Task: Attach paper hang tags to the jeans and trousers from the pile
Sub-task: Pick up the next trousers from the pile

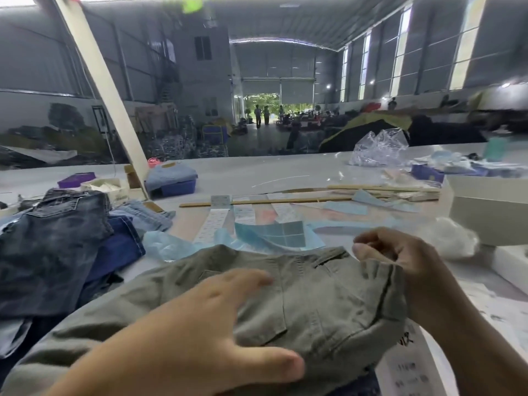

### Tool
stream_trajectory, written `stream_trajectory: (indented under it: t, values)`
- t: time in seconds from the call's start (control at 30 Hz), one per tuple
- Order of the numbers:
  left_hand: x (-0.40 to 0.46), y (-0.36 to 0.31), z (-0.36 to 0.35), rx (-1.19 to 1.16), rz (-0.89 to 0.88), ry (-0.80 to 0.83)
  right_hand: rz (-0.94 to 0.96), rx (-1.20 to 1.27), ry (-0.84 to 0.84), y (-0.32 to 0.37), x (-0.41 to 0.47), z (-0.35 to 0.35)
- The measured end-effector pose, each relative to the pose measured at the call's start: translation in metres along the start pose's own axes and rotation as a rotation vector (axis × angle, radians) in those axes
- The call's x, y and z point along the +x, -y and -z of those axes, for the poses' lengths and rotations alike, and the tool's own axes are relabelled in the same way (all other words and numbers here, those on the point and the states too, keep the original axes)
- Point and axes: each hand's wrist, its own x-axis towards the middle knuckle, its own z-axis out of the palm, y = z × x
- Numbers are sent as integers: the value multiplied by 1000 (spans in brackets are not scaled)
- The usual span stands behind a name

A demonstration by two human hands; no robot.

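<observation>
Olive-green trousers [314, 304] lie flat on the table right in front of me, waistband toward the far side. My left hand [200, 332] rests on them with straight, spread fingers. My right hand [400, 252] has curled fingers and grips the right end of the waistband. A pile of dark and blue jeans [57, 247] sits at the left. Strips of printed paper tags [214, 224] and blue label sheets [280, 232] lie just beyond the trousers. I see no tag in either hand.
A wooden stick [265, 201] lies across the table. White boxes [491, 210] stand at the right, with crumpled clear plastic [380, 150] behind. A blue tray with folded denim [171, 178] and a slanted white post [108, 90] are at the back left.
</observation>
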Motion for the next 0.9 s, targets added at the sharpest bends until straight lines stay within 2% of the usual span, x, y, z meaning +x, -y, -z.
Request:
stream_trajectory:
  t: [0.1, 0.17, 0.23, 0.33, 0.43, 0.6, 0.77, 0.9]
  values:
    - [28, -39, -11, -36, -71, 73, -147, -41, 135, -2, -2, 11]
    - [47, -54, -23, 10, -88, 49, -227, -153, 224, -4, -2, 20]
    - [64, -61, -27, 17, -51, -23, -257, -213, 284, -4, -3, 30]
    - [91, -65, -26, 8, 49, -13, -250, -189, 377, -1, -9, 37]
    - [117, -67, -36, 26, 129, -40, -227, -140, 373, 3, -12, 37]
    - [145, -78, -44, -251, 233, -8, -74, -167, 260, 8, -16, 29]
    - [149, -68, -42, -255, 241, 71, 117, -251, 220, 13, -25, 18]
    - [144, -66, -43, -342, 202, 32, 108, -194, 258, 15, -22, 17]
